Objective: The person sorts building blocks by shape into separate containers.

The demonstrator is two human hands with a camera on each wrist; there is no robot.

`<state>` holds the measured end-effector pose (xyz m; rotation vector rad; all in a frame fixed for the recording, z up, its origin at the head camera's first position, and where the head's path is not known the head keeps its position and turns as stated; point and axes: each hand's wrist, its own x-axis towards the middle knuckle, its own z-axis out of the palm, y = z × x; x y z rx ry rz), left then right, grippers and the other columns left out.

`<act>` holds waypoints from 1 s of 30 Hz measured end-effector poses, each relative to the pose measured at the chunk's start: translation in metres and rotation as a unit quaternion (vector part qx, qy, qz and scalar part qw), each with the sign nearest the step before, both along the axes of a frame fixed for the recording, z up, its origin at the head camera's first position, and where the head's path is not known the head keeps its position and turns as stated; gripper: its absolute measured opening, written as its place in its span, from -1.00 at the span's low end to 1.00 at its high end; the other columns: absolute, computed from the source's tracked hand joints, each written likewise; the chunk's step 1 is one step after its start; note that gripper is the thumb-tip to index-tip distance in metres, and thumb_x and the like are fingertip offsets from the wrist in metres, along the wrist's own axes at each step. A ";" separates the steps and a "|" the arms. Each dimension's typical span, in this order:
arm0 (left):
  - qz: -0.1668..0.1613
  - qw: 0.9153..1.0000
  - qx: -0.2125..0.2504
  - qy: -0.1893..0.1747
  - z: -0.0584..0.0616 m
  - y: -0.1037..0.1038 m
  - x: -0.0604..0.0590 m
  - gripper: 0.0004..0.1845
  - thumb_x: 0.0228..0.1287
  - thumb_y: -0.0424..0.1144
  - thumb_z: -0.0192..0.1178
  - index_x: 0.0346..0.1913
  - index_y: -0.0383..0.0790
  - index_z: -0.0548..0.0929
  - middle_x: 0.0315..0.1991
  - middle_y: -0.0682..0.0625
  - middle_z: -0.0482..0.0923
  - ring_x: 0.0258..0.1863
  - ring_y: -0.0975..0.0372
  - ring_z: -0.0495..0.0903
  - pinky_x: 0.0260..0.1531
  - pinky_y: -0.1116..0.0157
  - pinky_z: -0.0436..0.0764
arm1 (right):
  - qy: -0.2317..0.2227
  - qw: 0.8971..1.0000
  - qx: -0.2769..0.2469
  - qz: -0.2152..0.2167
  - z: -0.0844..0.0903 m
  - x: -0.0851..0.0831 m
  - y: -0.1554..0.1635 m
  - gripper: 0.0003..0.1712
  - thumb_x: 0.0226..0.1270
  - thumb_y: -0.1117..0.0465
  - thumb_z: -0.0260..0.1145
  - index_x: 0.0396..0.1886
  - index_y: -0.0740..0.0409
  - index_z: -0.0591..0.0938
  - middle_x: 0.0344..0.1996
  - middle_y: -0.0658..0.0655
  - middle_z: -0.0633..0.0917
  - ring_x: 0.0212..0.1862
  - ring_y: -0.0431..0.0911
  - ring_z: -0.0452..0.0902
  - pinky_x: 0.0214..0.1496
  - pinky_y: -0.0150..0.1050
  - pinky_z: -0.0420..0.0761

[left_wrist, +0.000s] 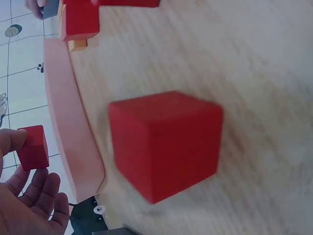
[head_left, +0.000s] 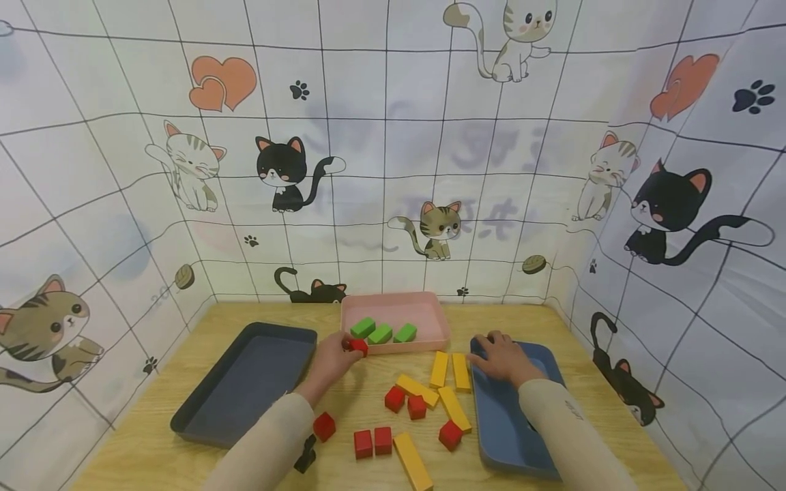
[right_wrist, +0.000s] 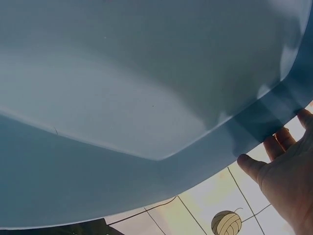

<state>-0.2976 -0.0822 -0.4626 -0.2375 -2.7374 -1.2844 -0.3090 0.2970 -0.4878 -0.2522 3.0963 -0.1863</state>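
Observation:
In the head view my left hand [head_left: 331, 360] pinches a red cube [head_left: 359, 348] at the front left corner of the pink tray [head_left: 408, 305]. The left wrist view shows this held cube [left_wrist: 33, 148] between thumb and fingertips, with another red cube [left_wrist: 166, 144] large on the table. Three green blocks [head_left: 380, 334] lie in the pink tray. My right hand [head_left: 505, 358] rests at the far left corner of the blue tray [head_left: 506, 429], and its fingers [right_wrist: 252, 166] touch the rim in the right wrist view.
A dark grey tray [head_left: 258, 382] stands at the left. Between the trays lie several red cubes [head_left: 364, 444] and several yellow blocks [head_left: 413, 462]. A small black object [head_left: 305, 455] is beside the left sleeve. Cat-patterned cloth [head_left: 381, 170] surrounds the wooden table [head_left: 344, 470].

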 end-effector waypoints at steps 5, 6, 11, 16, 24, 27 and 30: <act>0.019 1.000 -0.012 0.000 0.004 -0.006 -0.006 -0.76 0.18 -0.26 0.36 -0.16 -0.29 0.62 -0.33 -0.06 0.60 -0.37 0.14 0.51 -0.35 0.20 0.51 | -0.003 1.000 -0.003 0.001 0.000 0.000 -0.001 -0.24 0.44 -0.27 0.11 0.41 0.15 0.39 0.28 0.47 0.34 0.26 0.42 0.28 0.18 0.37 0.33; 0.023 1.000 -0.014 0.002 0.004 -0.008 -0.006 -0.75 0.17 -0.25 0.36 -0.15 -0.30 0.62 -0.32 -0.06 0.60 -0.36 0.13 0.52 -0.34 0.19 0.51 | -0.002 1.000 -0.003 0.001 0.000 0.000 -0.001 -0.24 0.44 -0.27 0.11 0.41 0.15 0.39 0.27 0.47 0.34 0.26 0.42 0.29 0.17 0.37 0.33; 0.041 0.999 -0.014 0.003 0.008 -0.015 -0.009 -0.69 0.18 -0.25 0.35 -0.05 -0.32 0.63 -0.28 -0.08 0.61 -0.33 0.11 0.53 -0.32 0.17 0.52 | -0.003 1.000 -0.006 -0.003 -0.002 -0.001 -0.001 -0.24 0.45 -0.26 0.11 0.42 0.15 0.38 0.29 0.47 0.33 0.28 0.42 0.27 0.19 0.38 0.31; 0.052 0.999 -0.010 0.005 0.011 -0.024 -0.011 -0.69 0.19 -0.25 0.35 -0.06 -0.33 0.63 -0.27 -0.11 0.62 -0.33 0.09 0.54 -0.34 0.17 0.51 | -0.006 1.000 -0.004 -0.007 -0.003 -0.002 0.000 -0.23 0.45 -0.27 0.09 0.43 0.14 0.37 0.31 0.48 0.31 0.30 0.43 0.24 0.21 0.38 0.28; 0.073 0.997 -0.015 0.009 0.018 -0.043 -0.020 -0.70 0.21 -0.21 0.34 -0.08 -0.32 0.62 -0.24 -0.14 0.62 -0.28 0.06 0.54 -0.26 0.11 0.50 | 0.002 1.000 -0.001 -0.007 0.000 -0.005 0.001 -0.21 0.44 -0.29 0.09 0.42 0.15 0.37 0.30 0.47 0.32 0.28 0.41 0.26 0.22 0.37 0.29; 0.082 0.997 -0.009 0.002 0.017 -0.051 -0.022 -0.67 0.22 -0.20 0.34 -0.04 -0.34 0.61 -0.24 -0.14 0.63 -0.28 0.06 0.55 -0.24 0.11 0.50 | -0.003 1.000 0.001 -0.006 -0.001 -0.005 0.000 -0.21 0.44 -0.30 0.08 0.43 0.15 0.37 0.30 0.47 0.32 0.28 0.42 0.26 0.22 0.36 0.30; 0.095 0.995 -0.007 -0.004 0.015 -0.059 -0.023 -0.65 0.24 -0.19 0.32 -0.02 -0.36 0.59 -0.24 -0.16 0.63 -0.27 0.04 0.56 -0.23 0.10 0.49 | -0.005 1.000 0.000 -0.005 -0.002 -0.004 0.000 -0.21 0.44 -0.30 0.08 0.42 0.15 0.37 0.29 0.47 0.32 0.28 0.42 0.26 0.21 0.36 0.30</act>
